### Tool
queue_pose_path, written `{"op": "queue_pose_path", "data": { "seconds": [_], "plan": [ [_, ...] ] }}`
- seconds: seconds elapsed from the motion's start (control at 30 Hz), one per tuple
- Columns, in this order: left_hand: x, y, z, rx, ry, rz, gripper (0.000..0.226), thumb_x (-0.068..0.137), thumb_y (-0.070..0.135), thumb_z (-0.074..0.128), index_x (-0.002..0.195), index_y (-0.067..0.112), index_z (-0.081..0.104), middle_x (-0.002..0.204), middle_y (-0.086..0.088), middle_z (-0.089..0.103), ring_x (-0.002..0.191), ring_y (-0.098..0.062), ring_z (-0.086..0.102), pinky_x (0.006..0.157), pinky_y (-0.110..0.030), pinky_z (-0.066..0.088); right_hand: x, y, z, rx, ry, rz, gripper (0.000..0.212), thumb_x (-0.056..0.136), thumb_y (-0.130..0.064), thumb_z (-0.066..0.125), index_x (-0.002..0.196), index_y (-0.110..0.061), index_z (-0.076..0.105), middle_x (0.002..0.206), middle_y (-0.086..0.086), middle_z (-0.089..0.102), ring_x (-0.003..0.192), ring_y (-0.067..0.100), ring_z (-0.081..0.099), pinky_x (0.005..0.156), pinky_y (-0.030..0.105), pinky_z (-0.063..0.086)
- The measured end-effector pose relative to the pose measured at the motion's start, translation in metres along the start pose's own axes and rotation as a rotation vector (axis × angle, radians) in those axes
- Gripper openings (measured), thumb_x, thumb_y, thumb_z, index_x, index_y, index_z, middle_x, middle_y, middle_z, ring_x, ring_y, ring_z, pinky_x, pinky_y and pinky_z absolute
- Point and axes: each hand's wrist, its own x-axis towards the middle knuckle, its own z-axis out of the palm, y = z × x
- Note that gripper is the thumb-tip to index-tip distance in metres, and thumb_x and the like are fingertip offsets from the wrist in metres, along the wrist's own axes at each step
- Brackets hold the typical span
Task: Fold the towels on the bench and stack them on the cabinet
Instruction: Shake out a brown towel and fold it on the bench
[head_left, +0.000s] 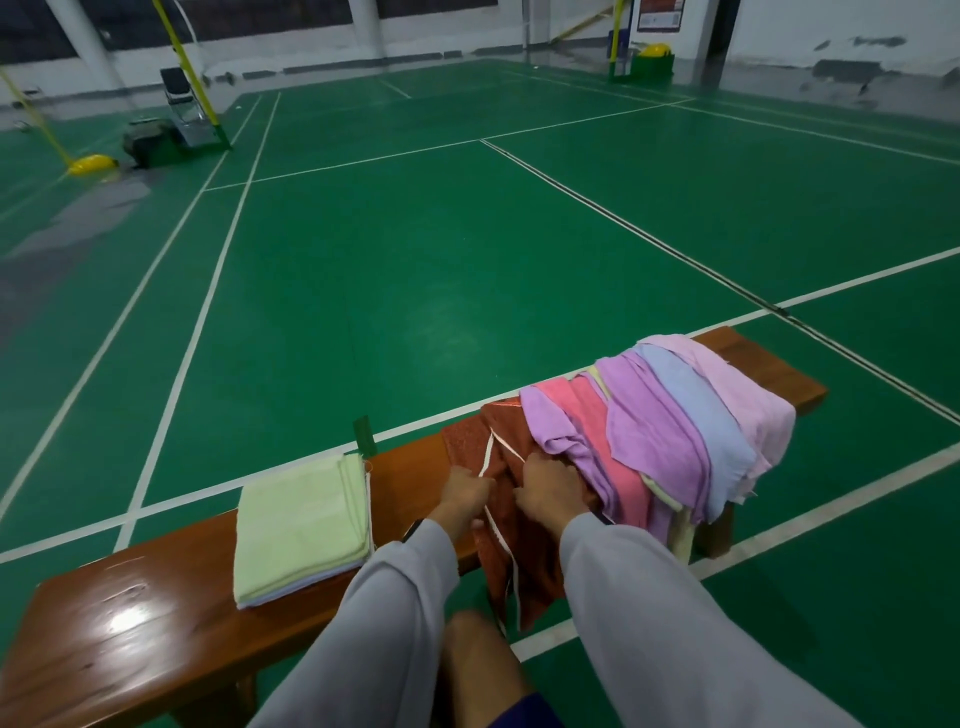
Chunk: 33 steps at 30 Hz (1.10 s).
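A glossy wooden bench (130, 613) stands on the green floor (415, 260). Towards its left end lies a folded stack (304, 525) (pale green on top). At the middle a red towel (535, 566) hangs over the near edge, and a heap of unfolded towels (670, 431) covers the right end.

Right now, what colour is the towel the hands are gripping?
The towel is rust red with pale edging; the head view shows it.

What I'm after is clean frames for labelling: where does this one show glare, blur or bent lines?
Head view: a white glare patch sits on the bench, on its polished top at left; head view: the court lines bow from the wide lens; head view: the far chair is soft, while the left hand, right hand and red towel look fairly sharp.
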Motion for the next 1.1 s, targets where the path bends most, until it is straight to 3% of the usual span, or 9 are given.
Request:
{"op": "queue_pose_path", "data": {
  "seconds": [0.13, 0.23, 0.33, 0.5, 0.57, 0.67, 0.77, 0.93, 1.1],
  "plan": [
    [-0.001, 0.006, -0.009, -0.002, 0.053, 0.124, 0.029, 0.100, 0.041, 0.060, 0.093, 0.016, 0.073, 0.091, -0.009, 0.074, 0.081, -0.026, 0.069, 0.076, -0.040, 0.059, 0.000, -0.026, -0.008, 0.243, 0.035, 0.006, 0.038, 0.093, -0.029, 0.059, 0.122, -0.006, 0.052, 0.122, 0.021, 0.066, 0.111, 0.041, 0.065, 0.092, 0.046, 0.053],
    [-0.007, 0.028, -0.011, -0.452, -0.168, 0.018, 0.057, 0.101, 0.061, 0.047, 0.108, 0.011, 0.073, 0.103, -0.015, 0.076, 0.095, -0.028, 0.071, 0.088, -0.042, 0.058, 0.001, -0.051, -0.026, 0.329, 0.105, -0.084, 0.032, 0.099, -0.035, 0.050, 0.119, -0.011, 0.054, 0.116, 0.019, 0.068, 0.108, 0.040, 0.066, 0.088, 0.047, 0.054],
    [-0.022, 0.057, -0.019, -0.807, -0.231, 0.012, 0.049, 0.107, 0.051, 0.041, 0.111, 0.009, 0.065, 0.101, -0.014, 0.069, 0.101, -0.022, 0.064, 0.110, -0.039, 0.042, -0.001, -0.074, -0.044, 0.456, 0.167, -0.208, 0.026, 0.099, -0.026, 0.048, 0.115, -0.011, 0.063, 0.110, 0.017, 0.072, 0.100, 0.036, 0.068, 0.087, 0.042, 0.053],
    [-0.014, 0.074, -0.055, -0.803, -0.022, 0.086, 0.010, 0.093, 0.009, 0.058, 0.095, 0.009, 0.068, 0.081, -0.013, 0.064, 0.068, -0.023, 0.065, 0.068, -0.033, 0.057, 0.006, -0.071, -0.040, 0.824, 0.038, -0.134, 0.032, 0.095, -0.029, 0.054, 0.078, -0.013, 0.076, 0.073, 0.000, 0.074, 0.072, 0.004, 0.069, 0.078, 0.033, 0.055],
    [-0.019, 0.076, -0.069, -0.832, 0.039, 0.080, 0.023, 0.085, 0.000, 0.054, 0.102, 0.008, 0.068, 0.074, -0.012, 0.062, 0.059, -0.023, 0.061, 0.059, -0.031, 0.055, -0.001, -0.062, -0.048, 0.914, 0.155, 0.087, 0.039, 0.101, -0.026, 0.048, 0.086, -0.007, 0.079, 0.083, 0.009, 0.077, 0.084, 0.017, 0.072, 0.085, 0.035, 0.053],
    [-0.041, 0.088, -0.087, -0.906, -0.037, 0.139, 0.014, 0.095, 0.010, 0.054, 0.092, 0.008, 0.068, 0.072, -0.012, 0.066, 0.060, -0.025, 0.066, 0.066, -0.035, 0.056, 0.013, -0.050, -0.030, 0.811, -0.035, 0.296, 0.068, 0.099, -0.061, 0.043, 0.132, -0.006, 0.065, 0.134, 0.018, 0.065, 0.125, 0.036, 0.060, 0.106, 0.037, 0.044],
    [-0.059, 0.101, -0.102, -1.032, -0.176, 0.193, 0.031, 0.101, 0.031, 0.053, 0.098, 0.004, 0.068, 0.088, -0.017, 0.072, 0.076, -0.031, 0.073, 0.079, -0.042, 0.061, 0.019, -0.067, -0.019, 1.120, -0.241, 0.237, 0.099, 0.072, -0.098, 0.044, 0.126, -0.019, 0.071, 0.131, 0.009, 0.069, 0.120, 0.030, 0.066, 0.109, 0.047, 0.047],
    [-0.085, 0.115, -0.136, -1.001, -0.216, 0.241, 0.039, 0.101, 0.036, 0.052, 0.104, 0.002, 0.069, 0.096, -0.020, 0.072, 0.087, -0.035, 0.070, 0.089, -0.046, 0.056, -0.015, -0.119, -0.071, 1.667, -0.509, 0.107, 0.049, 0.095, -0.059, 0.060, 0.103, -0.014, 0.076, 0.100, 0.016, 0.075, 0.086, 0.031, 0.071, 0.089, 0.044, 0.057],
    [-0.075, 0.115, -0.188, -0.719, 0.078, 0.257, 0.023, 0.088, 0.008, 0.066, 0.110, 0.001, 0.062, 0.081, -0.017, 0.068, 0.065, -0.028, 0.066, 0.068, -0.040, 0.059, 0.007, -0.157, -0.117, 1.483, -0.214, 0.053, 0.029, 0.087, -0.021, 0.076, 0.110, -0.003, 0.072, 0.108, 0.018, 0.075, 0.078, 0.024, 0.072, 0.076, 0.036, 0.060]
  ]
}}
